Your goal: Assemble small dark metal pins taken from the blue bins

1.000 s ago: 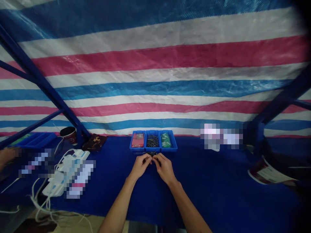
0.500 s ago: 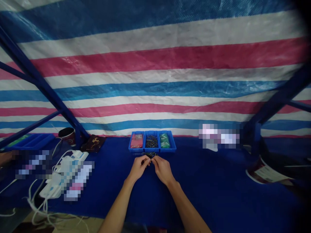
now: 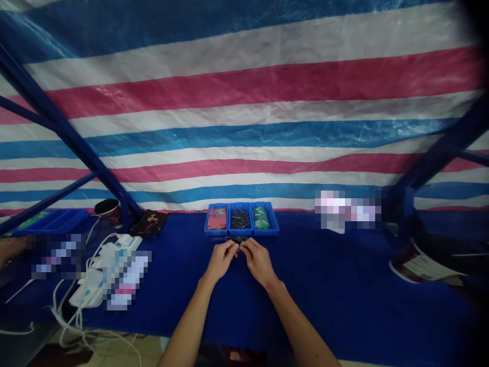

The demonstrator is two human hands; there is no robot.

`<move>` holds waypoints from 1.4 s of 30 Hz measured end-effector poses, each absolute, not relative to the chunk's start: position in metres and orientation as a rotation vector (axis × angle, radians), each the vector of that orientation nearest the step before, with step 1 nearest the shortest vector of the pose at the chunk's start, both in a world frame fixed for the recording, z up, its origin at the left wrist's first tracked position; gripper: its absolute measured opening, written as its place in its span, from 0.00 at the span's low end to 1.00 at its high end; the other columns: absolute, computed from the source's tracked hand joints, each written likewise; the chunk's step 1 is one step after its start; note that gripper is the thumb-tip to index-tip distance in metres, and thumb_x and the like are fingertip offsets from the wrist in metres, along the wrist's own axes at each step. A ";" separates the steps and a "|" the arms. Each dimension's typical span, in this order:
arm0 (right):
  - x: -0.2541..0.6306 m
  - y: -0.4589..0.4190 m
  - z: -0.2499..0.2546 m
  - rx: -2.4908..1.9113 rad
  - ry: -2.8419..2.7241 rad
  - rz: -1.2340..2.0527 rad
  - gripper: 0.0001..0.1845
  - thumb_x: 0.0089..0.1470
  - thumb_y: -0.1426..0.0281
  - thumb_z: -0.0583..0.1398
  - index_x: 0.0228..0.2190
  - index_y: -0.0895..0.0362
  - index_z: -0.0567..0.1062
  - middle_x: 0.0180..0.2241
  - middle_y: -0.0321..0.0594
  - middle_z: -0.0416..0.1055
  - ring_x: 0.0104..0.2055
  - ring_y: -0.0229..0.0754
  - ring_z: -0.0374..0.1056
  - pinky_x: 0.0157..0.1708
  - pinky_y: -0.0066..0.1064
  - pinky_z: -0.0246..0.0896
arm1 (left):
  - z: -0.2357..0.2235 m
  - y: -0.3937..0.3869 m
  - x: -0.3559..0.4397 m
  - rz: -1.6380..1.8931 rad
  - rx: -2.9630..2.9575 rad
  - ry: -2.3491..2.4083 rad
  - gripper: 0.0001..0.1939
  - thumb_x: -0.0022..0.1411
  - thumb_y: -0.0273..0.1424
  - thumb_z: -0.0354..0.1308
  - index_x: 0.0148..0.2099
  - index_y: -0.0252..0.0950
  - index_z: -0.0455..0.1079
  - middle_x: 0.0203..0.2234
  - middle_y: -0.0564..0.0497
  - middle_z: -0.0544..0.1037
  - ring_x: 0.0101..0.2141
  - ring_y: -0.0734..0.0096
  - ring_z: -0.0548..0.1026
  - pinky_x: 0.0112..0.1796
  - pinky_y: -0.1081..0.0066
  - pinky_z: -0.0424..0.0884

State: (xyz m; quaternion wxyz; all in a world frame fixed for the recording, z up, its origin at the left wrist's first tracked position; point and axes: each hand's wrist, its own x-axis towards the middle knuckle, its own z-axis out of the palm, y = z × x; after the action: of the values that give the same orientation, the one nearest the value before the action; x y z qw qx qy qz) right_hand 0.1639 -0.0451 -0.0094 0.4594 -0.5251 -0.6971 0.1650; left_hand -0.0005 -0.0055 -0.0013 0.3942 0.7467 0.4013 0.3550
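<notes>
My left hand [image 3: 220, 260] and my right hand [image 3: 259, 261] rest close together on the blue table cover [image 3: 324, 285], fingertips pinched and nearly touching. Both work at a small dark pile of thin parts [image 3: 237, 239] lying just in front of three blue bins. What each pinch holds is too small to make out. The left bin [image 3: 216, 219] holds red pieces, the middle bin [image 3: 240, 219] holds dark thin parts, and the right bin [image 3: 261, 218] holds green pieces.
White power strips and cables [image 3: 103, 270] lie at the left, with a dark cup [image 3: 108, 210] and a dark pouch [image 3: 150, 223] behind them. Another person's hand [image 3: 9, 250] shows at the far left edge. Blue frame posts [image 3: 420, 178] stand on both sides. A striped tarp hangs behind.
Both hands stay pinched at the small pile; the fingers shift only slightly. The view has moved a little.
</notes>
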 end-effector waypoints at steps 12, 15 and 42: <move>0.166 -0.044 -0.009 -1.278 -1.687 0.406 0.11 0.65 0.73 0.52 0.37 0.53 0.75 0.36 0.40 0.74 0.38 0.41 0.72 0.40 0.30 0.65 | -0.001 -0.006 0.000 0.899 1.931 1.002 0.16 0.70 0.39 0.52 0.37 0.34 0.73 0.24 0.53 0.75 0.25 0.73 0.71 0.30 0.75 0.63; 0.166 -0.045 -0.008 -1.279 -1.692 0.412 0.11 0.65 0.73 0.53 0.38 0.52 0.75 0.37 0.39 0.74 0.38 0.41 0.72 0.40 0.30 0.65 | 0.000 -0.006 0.000 0.906 1.931 1.002 0.16 0.70 0.39 0.52 0.37 0.34 0.73 0.24 0.53 0.75 0.25 0.73 0.70 0.30 0.75 0.63; 0.165 -0.043 -0.009 -1.317 -1.708 0.410 0.09 0.66 0.70 0.53 0.36 0.52 0.73 0.35 0.38 0.73 0.35 0.42 0.71 0.37 0.30 0.62 | 0.000 -0.006 0.000 0.885 1.934 1.034 0.16 0.69 0.40 0.52 0.35 0.35 0.73 0.24 0.52 0.76 0.26 0.71 0.72 0.32 0.75 0.65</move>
State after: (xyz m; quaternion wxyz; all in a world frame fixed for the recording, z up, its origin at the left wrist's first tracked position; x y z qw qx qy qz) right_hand 0.1651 -0.0433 -0.0094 0.4558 -0.5340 -0.6924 0.1664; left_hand 0.0004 -0.0059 0.0002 0.3784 0.7569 0.4048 0.3465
